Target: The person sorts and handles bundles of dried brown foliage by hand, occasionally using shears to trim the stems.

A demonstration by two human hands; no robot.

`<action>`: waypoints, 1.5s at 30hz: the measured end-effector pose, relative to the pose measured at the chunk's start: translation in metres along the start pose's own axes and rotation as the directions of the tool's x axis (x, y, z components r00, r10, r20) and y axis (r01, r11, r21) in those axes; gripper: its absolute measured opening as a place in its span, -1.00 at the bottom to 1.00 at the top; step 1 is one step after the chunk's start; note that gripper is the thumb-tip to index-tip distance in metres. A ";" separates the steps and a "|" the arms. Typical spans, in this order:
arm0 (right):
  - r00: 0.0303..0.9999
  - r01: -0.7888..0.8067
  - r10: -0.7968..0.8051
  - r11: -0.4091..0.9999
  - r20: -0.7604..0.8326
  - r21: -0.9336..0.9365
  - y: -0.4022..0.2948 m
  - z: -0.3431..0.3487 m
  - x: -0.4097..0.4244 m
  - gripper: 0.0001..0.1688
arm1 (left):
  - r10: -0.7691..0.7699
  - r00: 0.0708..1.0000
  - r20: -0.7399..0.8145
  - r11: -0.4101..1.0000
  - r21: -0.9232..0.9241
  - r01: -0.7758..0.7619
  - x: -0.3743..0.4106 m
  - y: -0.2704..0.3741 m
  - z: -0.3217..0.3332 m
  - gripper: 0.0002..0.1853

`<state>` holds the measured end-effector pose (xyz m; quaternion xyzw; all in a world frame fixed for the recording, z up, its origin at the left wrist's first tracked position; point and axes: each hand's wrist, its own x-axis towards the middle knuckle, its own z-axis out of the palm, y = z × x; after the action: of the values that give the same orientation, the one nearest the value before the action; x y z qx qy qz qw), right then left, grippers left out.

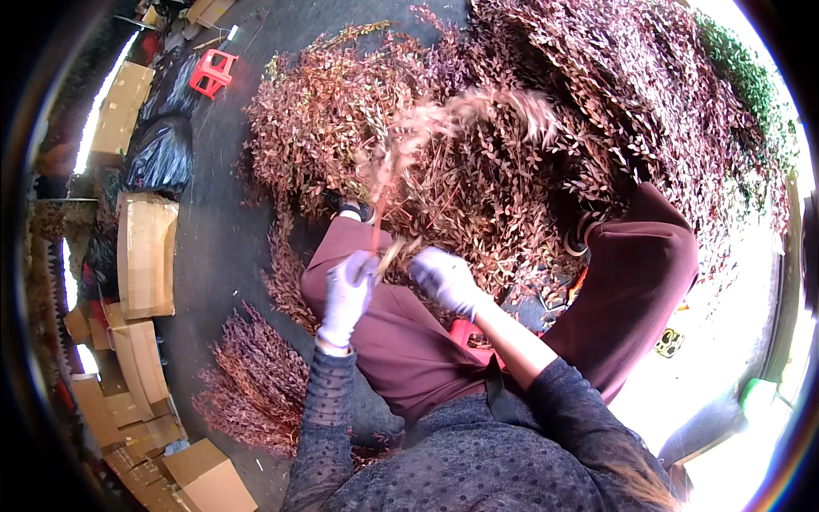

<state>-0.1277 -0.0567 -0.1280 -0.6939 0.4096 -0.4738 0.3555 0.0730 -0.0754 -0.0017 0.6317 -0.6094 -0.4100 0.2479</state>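
My left hand (349,296), in a pale knit glove, grips the reddish stem of a leafy branch (403,137). The branch rises above the pile, and its leafy top is blurred. My right hand (446,280), gloved alike, is curled above my lap close to some blurred tan leaves (393,257) beside the left hand. Whether its fingers hold any of them is unclear. A large heap of dried reddish-brown leafy branches (473,205) spreads before me between my knees.
Part of a red plastic seat (467,333) shows beneath me. To my left, a bundle of branches (259,377) lies on the dark floor (214,237). Cardboard boxes (148,256) and black plastic bags (161,153) line the left side. A red stool (214,72) stands farther off.
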 end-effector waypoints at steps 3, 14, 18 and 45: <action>0.854 -0.497 0.518 0.789 -0.045 -0.360 0.055 -0.011 -0.015 -0.80 | -0.084 0.976 -0.203 0.989 -0.140 0.056 -0.021 -0.001 -0.039 -0.81; 0.447 -0.894 0.791 0.383 -0.419 -0.231 0.182 0.005 -0.080 -0.46 | -0.581 0.680 -0.447 0.755 -0.607 0.246 -0.155 -0.259 -0.069 -0.84; 0.501 -0.847 0.813 0.391 -0.297 -0.359 0.193 -0.001 -0.095 -0.28 | -0.748 0.557 -0.362 0.565 -0.787 0.247 -0.195 -0.323 0.002 -0.82; 0.897 -0.211 0.148 0.971 0.416 0.111 -0.149 0.062 0.071 -0.57 | -0.182 0.620 -0.763 0.692 -0.548 -0.471 0.192 -0.126 -0.136 -0.56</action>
<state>-0.0194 -0.0533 0.0105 -0.7066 0.3518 -0.3151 0.5270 0.2406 -0.2704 -0.0724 0.5409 -0.2898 -0.2756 0.7399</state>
